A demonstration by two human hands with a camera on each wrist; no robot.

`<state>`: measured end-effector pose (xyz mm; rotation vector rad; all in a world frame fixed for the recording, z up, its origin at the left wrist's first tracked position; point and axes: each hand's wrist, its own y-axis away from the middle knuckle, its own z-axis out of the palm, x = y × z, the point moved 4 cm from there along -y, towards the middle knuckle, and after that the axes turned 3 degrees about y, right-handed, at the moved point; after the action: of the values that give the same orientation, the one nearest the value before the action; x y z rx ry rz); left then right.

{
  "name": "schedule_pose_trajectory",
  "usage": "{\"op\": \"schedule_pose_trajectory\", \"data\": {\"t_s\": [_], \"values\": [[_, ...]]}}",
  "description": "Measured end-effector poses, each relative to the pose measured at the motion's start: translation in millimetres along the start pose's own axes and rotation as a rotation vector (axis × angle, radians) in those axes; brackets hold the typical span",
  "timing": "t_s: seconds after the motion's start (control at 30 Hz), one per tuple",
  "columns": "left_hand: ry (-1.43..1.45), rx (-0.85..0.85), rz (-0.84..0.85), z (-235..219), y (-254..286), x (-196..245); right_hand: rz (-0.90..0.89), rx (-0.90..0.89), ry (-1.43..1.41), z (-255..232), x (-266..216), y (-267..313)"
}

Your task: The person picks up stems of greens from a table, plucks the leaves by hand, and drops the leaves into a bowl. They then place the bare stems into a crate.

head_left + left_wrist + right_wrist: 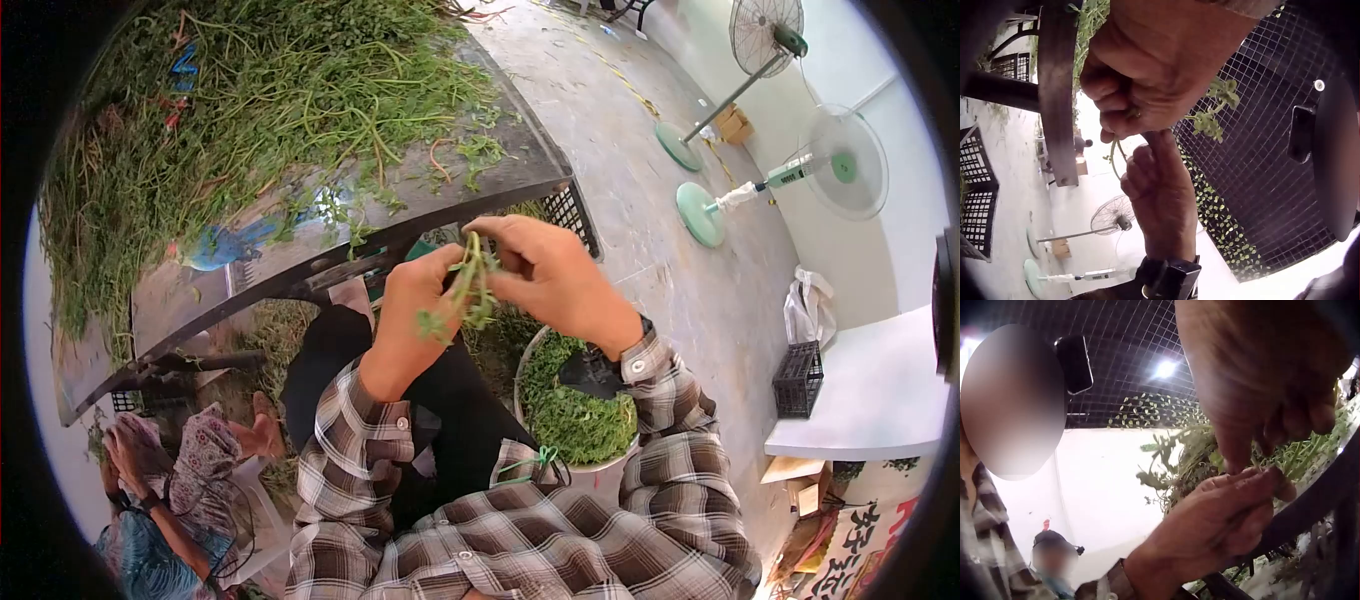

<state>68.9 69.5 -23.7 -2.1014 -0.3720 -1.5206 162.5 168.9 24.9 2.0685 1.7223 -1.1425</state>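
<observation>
Between the two hands, over the lap, is a leafy green sprig (472, 285) with its stem bent at the top and leaves hanging down. My left hand (410, 315) pinches the sprig from the left. From the other side my right hand (555, 275) grips the stem with thumb and fingers, close to the left fingertips. In the left wrist view, leaves (1213, 119) stick out past the left hand (1147, 69), and a thin stem (1114, 161) loops beside the right hand's fingers (1140, 172). The right wrist view has the left hand (1210, 528) beneath the right hand (1254, 381), which partly hides the stem.
A big heap of cut greens (300, 100) covers the dark table (400, 185) ahead. Below the right forearm stands a round tub (522, 385) full of leafy tips, a dark object on top. Another seated person (180, 500) works at left. Two fans (790, 175) stand along the wall.
</observation>
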Motion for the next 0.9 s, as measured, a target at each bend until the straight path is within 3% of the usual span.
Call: {"op": "schedule_pose_trajectory", "data": {"t_s": [0.03, 0.1, 0.13, 0.23, 0.27, 0.5, 0.57, 0.6, 0.67, 0.8, 0.9], "values": [[-0.003, 0.005, -0.014, -1, 0, -1, -0.005, -0.006, 0.0, 7, 5, -1], [-0.009, -0.001, -0.065, -4, 1, -6, -0.182, 0.068, -0.015, 20, 15, -1], [-0.015, -0.014, -0.115, -5, 3, -9, -0.041, 0.014, -0.038, 20, 12, -1], [-0.12, -0.048, -0.081, -5, 4, -9, -0.055, 0.107, -0.09, 24, 15, 0], [-0.136, -0.06, -0.054, -6, 4, -6, 0.058, 0.076, -0.118, 24, 12, 2], [-0.097, -0.038, -0.014, 5, 4, -5, -0.029, 0.211, -0.081, 27, 19, 9], [-0.165, -0.058, 0.099, 7, 2, 2, 0.083, 0.257, -0.028, 26, 23, 15], [-0.229, -0.173, -0.076, 7, 3, -3, 0.082, 0.26, -0.03, 23, 25, 16], [-0.184, -0.234, -0.063, 13, 6, -5, 0.421, 0.391, -0.135, 11, 45, 25], [-0.096, -0.342, -0.072, 32, 10, -13, 0.454, 0.452, -0.231, 9, 100, 44], [-0.085, -0.35, -0.059, 38, 11, -13, 0.603, 0.462, -0.457, 11, 125, 56]]}}
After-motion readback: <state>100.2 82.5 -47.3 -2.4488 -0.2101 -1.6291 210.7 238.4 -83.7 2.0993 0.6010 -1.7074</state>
